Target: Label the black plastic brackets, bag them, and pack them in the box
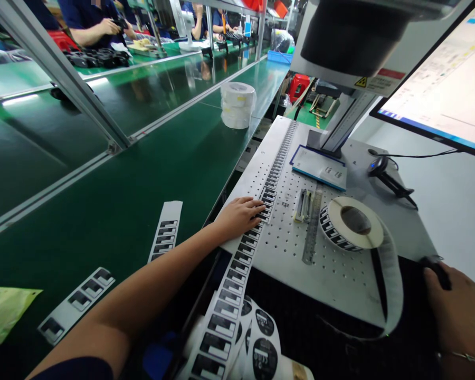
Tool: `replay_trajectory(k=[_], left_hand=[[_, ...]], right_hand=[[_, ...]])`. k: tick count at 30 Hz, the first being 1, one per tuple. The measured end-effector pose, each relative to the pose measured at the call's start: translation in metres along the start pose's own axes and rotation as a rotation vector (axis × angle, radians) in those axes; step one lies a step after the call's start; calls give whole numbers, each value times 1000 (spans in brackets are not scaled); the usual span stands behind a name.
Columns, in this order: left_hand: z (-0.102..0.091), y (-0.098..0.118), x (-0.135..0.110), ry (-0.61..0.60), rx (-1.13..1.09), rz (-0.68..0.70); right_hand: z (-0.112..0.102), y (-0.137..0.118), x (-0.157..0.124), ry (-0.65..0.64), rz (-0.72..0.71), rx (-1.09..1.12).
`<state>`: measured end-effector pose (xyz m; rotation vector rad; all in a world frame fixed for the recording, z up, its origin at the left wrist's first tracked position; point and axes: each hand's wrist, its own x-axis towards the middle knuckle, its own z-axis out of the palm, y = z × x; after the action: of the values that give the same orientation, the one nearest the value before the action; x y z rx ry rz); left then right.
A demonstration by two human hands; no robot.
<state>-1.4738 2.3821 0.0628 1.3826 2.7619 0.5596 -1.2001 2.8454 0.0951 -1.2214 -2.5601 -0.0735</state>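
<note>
the left hand lay open, palm down — its fingers rested on the label strip, which stretched past them both ways. to that hand's right, beyond a clear ruler, sat a label roll; the right hand was curled round a dark mouse.

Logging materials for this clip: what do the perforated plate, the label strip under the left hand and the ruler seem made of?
Perforated plate: probably metal, pale grey and satin, judging by its soft sheen and neat rows of holes.
Label strip: paper or thin film, printed black on white; it looks thin and flat.
Ruler: clear plastic or bare metal; its greyish look leaves this open.
</note>
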Motion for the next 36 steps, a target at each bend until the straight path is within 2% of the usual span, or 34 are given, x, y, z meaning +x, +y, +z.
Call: replay_trajectory(k=[12, 23, 27, 36], left_hand=[[-2, 2, 0, -20, 3, -8], [1, 0, 0, -2, 8, 1], [3, -1, -1, 20, -9, -8], [7, -7, 0, 25, -27, 16]], right_hand=[[-5, -7, -2, -36, 56, 32], [12, 11, 7, 42, -8, 86], [16, 11, 5, 67, -69, 135], [19, 14, -2, 112, -76, 159]])
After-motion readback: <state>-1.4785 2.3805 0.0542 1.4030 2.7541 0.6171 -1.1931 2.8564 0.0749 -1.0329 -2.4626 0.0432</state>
